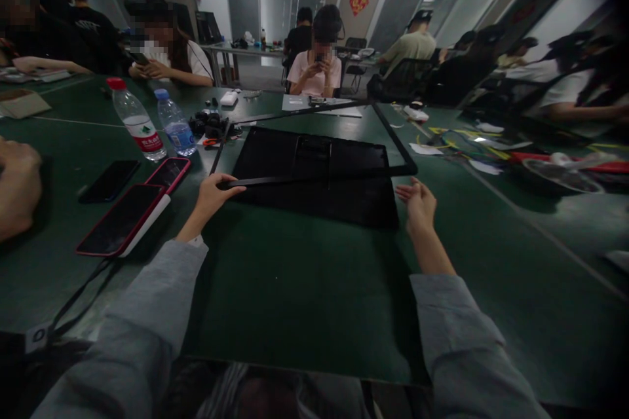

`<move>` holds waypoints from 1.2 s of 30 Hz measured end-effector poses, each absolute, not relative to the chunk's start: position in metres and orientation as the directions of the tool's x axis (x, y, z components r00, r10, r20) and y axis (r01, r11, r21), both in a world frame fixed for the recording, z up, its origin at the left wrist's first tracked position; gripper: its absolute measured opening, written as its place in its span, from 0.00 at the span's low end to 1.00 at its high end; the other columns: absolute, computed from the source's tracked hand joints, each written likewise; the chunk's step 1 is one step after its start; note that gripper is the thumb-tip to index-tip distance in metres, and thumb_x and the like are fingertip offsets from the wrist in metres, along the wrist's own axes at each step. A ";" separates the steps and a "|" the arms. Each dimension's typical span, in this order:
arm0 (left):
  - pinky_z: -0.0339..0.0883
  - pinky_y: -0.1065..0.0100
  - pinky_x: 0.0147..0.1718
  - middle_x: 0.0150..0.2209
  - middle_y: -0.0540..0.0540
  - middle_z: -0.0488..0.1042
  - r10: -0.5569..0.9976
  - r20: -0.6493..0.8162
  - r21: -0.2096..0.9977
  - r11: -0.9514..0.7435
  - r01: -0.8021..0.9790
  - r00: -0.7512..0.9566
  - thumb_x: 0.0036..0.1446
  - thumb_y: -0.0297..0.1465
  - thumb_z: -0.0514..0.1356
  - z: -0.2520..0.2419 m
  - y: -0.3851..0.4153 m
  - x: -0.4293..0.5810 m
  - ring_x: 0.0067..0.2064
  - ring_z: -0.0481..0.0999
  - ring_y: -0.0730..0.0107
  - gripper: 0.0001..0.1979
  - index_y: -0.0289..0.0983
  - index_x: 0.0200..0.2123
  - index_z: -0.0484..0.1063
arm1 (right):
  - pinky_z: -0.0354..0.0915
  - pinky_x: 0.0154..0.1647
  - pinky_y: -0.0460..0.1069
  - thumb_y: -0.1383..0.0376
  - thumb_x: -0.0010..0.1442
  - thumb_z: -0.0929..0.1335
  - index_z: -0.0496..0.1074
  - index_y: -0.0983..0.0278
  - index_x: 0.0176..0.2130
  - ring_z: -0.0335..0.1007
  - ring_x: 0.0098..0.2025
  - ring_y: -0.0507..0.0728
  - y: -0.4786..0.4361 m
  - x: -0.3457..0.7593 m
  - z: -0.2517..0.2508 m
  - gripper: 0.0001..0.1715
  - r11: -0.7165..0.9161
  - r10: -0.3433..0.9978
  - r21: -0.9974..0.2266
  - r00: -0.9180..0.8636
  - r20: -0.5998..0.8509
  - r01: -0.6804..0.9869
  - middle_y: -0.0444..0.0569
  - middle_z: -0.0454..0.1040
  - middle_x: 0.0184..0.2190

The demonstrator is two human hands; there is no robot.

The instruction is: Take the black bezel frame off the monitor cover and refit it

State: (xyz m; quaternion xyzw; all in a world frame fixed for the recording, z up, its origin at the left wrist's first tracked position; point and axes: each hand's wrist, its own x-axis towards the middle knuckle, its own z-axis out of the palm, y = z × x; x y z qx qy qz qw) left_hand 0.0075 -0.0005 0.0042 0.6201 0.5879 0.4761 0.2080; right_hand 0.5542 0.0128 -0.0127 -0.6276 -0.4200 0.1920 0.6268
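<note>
A black flat panel [344, 200] lies on the green table [304, 288] in front of me. A thin black rectangular frame [393, 144] rests over it, raised at the near edge. My left hand [212, 193] grips the frame's near left corner, thumb on top. My right hand [419, 204] hovers just off the panel's near right corner with fingers spread, holding nothing and not touching the frame.
Three phones [122, 217] lie left of my arm, with two water bottles [137, 121] behind them. Small black parts [209, 123] sit beyond the frame. Coloured strips and a bowl [560, 177] clutter the right. Another person's hand [17, 186] rests at far left. Several people sit around.
</note>
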 end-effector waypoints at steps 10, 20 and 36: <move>0.68 0.47 0.59 0.45 0.43 0.82 0.894 0.436 0.603 -0.373 0.705 0.101 0.52 0.40 0.77 0.004 -0.007 0.022 0.54 0.77 0.51 0.15 0.42 0.40 0.83 | 0.65 0.68 0.67 0.57 0.59 0.70 0.72 0.63 0.58 0.77 0.56 0.65 0.004 0.539 -0.013 0.29 0.222 0.817 -0.821 0.360 0.451 0.526 0.56 0.81 0.48; 0.66 0.47 0.62 0.47 0.41 0.80 0.876 0.441 0.546 -0.434 0.717 0.194 0.52 0.36 0.77 -0.011 0.002 0.017 0.64 0.71 0.46 0.14 0.40 0.41 0.83 | 0.60 0.72 0.70 0.61 0.64 0.62 0.69 0.66 0.67 0.68 0.67 0.69 -0.014 0.530 -0.037 0.35 0.091 0.736 -0.643 0.383 0.558 0.760 0.63 0.73 0.64; 0.66 0.44 0.62 0.46 0.43 0.83 0.843 0.463 0.544 -0.513 0.663 0.272 0.53 0.38 0.76 -0.015 0.004 0.017 0.58 0.74 0.50 0.13 0.43 0.41 0.84 | 0.64 0.70 0.68 0.61 0.63 0.64 0.72 0.68 0.65 0.74 0.63 0.69 -0.016 0.536 -0.047 0.34 0.057 0.777 -0.689 0.401 0.486 0.723 0.63 0.76 0.61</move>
